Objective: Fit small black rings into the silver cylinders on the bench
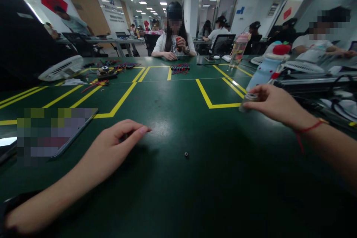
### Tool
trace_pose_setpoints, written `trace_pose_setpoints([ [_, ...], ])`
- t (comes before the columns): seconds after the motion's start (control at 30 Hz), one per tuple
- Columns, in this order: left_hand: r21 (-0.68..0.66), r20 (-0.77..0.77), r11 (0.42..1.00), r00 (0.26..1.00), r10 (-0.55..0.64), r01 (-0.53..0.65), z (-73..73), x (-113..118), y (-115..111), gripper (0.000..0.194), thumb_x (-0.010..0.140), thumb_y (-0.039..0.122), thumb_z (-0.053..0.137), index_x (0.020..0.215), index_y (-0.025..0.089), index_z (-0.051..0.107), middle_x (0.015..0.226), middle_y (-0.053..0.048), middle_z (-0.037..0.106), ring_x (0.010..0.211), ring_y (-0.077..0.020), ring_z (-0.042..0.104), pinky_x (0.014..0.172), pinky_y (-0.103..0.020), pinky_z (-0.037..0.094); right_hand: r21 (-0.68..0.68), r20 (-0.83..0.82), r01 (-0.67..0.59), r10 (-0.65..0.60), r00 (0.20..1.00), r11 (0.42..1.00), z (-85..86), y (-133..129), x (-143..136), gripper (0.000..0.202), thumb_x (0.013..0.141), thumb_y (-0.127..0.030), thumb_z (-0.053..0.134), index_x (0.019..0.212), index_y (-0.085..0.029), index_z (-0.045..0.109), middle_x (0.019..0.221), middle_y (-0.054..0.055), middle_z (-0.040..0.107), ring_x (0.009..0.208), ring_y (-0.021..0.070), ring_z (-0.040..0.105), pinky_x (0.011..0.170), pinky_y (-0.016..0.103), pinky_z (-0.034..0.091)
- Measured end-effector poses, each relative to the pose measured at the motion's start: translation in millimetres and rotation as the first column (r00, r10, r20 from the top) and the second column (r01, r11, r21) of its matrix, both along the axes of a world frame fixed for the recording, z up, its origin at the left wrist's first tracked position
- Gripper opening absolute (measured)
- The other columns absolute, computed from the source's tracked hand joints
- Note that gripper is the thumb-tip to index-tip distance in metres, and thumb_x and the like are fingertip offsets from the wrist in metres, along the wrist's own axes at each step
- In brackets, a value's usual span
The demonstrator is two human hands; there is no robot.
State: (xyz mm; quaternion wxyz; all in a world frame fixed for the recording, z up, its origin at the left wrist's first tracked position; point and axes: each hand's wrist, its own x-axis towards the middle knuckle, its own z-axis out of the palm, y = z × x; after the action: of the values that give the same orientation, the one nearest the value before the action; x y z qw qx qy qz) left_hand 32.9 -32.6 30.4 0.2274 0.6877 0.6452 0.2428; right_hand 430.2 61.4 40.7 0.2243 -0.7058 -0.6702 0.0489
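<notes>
My right hand [269,102] holds a small grey metal cylinder [250,98] between thumb and fingers, at the right beside a yellow tape corner. The cylinder is slightly blurred, with a round dark spot on its top. Over the table's left middle, my left hand [119,139] is closed in a pinch, thumb against forefinger. A tiny reddish tip shows at its fingertips; I cannot make out what it is. Between the hands, nearer to me, a small dark ring-shaped part [186,154] rests on the green table [167,189], touched by neither hand.
A phone or tablet [64,134] lies left. Wired parts [106,71] and a red-black wire bundle [180,68] are farther back. A blue plush figure [263,68], a pink-capped bottle [239,50] and cables [329,98] stand or lie right. A person [174,41] sits opposite.
</notes>
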Motion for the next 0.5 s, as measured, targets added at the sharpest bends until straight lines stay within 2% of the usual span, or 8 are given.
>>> trace_pose_setpoints([
  [0.07,-0.035,-0.029,0.993,0.993,0.112,-0.113,2.3,-14,0,0.036,0.088,0.05,0.049,0.099,0.023,0.069,0.104,-0.003,0.069,0.099,-0.0259,0.06,0.084,-0.033,0.041,-0.004,0.089,0.143,-0.142,0.986,0.99,2.3,19,38,0.047,0.058,-0.046,0.073,0.093,-0.018,0.061,0.091,0.01,0.064,0.081,0.0239,0.06,0.075,0.043,0.049],
  [0.17,-0.049,-0.034,0.975,0.976,0.214,-0.215,-2.4,-30,2,0.042,0.087,0.054,0.048,0.103,0.022,0.068,0.104,-0.003,0.069,0.101,-0.0279,0.059,0.085,-0.034,0.041,-0.055,0.11,0.239,-0.232,0.966,0.969,-1.8,35,78,0.028,0.058,-0.045,0.068,0.072,-0.022,0.06,0.073,0.006,0.062,0.078,0.0282,0.061,0.071,0.049,0.049],
  [0.27,-0.049,-0.014,0.968,0.969,0.247,-0.248,-15.2,-42,7,0.047,0.084,0.06,0.047,0.104,0.024,0.069,0.1,-0.003,0.07,0.095,-0.0273,0.06,0.083,-0.035,0.042,-0.094,0.118,0.28,-0.269,0.956,0.955,-7.2,38,94,0.024,0.06,-0.047,0.067,0.062,-0.025,0.056,0.062,0.004,0.058,0.076,0.0313,0.061,0.067,0.052,0.05],
  [0.33,-0.065,0.015,0.965,0.967,0.256,-0.254,-24.2,-48,11,0.047,0.083,0.063,0.047,0.104,0.026,0.069,0.101,-0.002,0.069,0.092,-0.0263,0.06,0.081,-0.035,0.042,-0.065,0.128,0.295,-0.286,0.95,0.953,-8.7,33,86,0.027,0.059,-0.048,0.068,0.068,-0.025,0.059,0.069,0.007,0.06,0.088,0.0359,0.061,0.073,0.057,0.049],
  [0.37,-0.076,0.031,0.964,0.966,0.257,-0.254,-27.8,-50,12,0.047,0.083,0.064,0.047,0.104,0.027,0.069,0.102,-0.002,0.069,0.091,-0.0258,0.06,0.081,-0.035,0.041,-0.014,0.13,0.273,-0.269,0.954,0.962,-9.0,29,75,0.029,0.06,-0.049,0.068,0.074,-0.025,0.061,0.075,0.008,0.062,0.096,0.038,0.058,0.078,0.06,0.047],
  [0.43,-0.107,0.051,0.965,0.968,0.246,-0.24,-32.4,-52,14,0.047,0.082,0.065,0.048,0.105,0.029,0.068,0.104,-0.001,0.068,0.092,-0.0252,0.059,0.081,-0.035,0.041,0.123,0.123,0.112,-0.127,0.984,0.986,-10.4,14,38,0.036,0.068,-0.05,0.065,0.091,-0.023,0.064,0.094,0.011,0.063,0.111,0.0386,0.052,0.09,0.063,0.041],
  [0.47,-0.115,0.057,0.965,0.968,0.243,-0.235,-33.4,-53,14,0.047,0.082,0.065,0.048,0.105,0.029,0.068,0.105,-0.001,0.068,0.093,-0.0252,0.059,0.081,-0.035,0.04,0.177,0.118,-0.059,0.038,0.992,0.982,-11.9,3,14,0.037,0.074,-0.049,0.06,0.099,-0.022,0.064,0.103,0.012,0.063,0.113,0.0362,0.051,0.094,0.062,0.039],
  [0.5,-0.121,0.06,0.966,0.969,0.239,-0.231,-33.8,-53,14,0.047,0.082,0.065,0.048,0.105,0.029,0.068,0.106,-0.001,0.068,0.093,-0.0251,0.059,0.082,-0.035,0.04,0.168,0.094,-0.244,0.231,0.968,0.955,-14.3,-10,-12,0.039,0.079,-0.046,0.057,0.107,-0.019,0.062,0.11,0.013,0.061,0.112,0.0333,0.052,0.096,0.059,0.039],
])
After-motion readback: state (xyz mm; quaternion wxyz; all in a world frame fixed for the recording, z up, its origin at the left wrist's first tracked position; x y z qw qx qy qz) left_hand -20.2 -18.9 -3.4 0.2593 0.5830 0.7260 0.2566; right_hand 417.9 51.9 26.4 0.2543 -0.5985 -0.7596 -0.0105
